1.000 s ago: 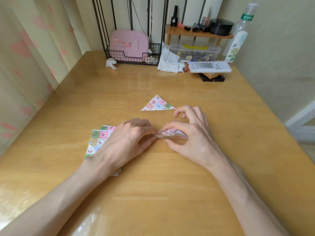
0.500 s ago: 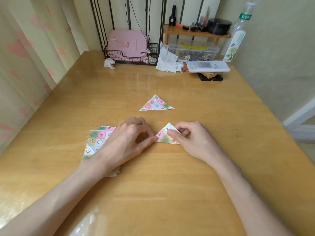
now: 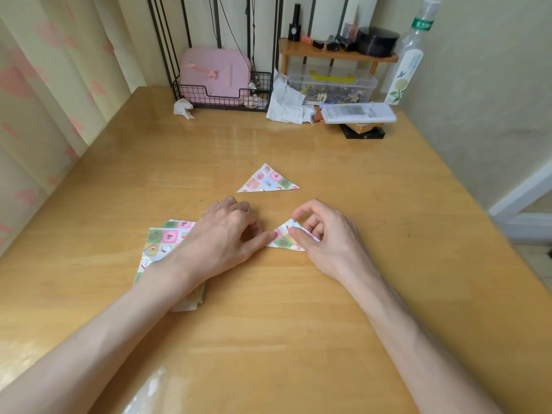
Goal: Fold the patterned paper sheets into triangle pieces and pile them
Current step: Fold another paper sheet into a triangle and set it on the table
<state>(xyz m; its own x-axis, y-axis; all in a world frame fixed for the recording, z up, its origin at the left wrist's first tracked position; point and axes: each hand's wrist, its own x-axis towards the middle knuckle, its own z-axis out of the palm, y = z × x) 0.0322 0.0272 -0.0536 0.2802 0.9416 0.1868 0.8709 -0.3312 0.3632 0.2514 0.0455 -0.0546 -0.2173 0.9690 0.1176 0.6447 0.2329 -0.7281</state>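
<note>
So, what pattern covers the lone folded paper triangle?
Folded paper triangle: pastel checks with small pictures, head view.

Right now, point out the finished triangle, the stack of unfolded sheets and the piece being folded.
finished triangle [image 3: 267, 180], head view, middle of its face.
stack of unfolded sheets [image 3: 162, 243], head view, exposed top sheet.
piece being folded [image 3: 282, 242], head view, its green square.

Stack of patterned square paper sheets [image 3: 162, 243]: right part lay hidden under left hand [image 3: 227, 234] and forearm. Small folded patterned paper triangle [image 3: 282, 239]: right corner was covered by right hand [image 3: 327, 236]; left hand's contact with it stayed unclear. Clear plastic bottle [image 3: 409, 64]: cap was clipped by the top edge, label unreadable.
</note>
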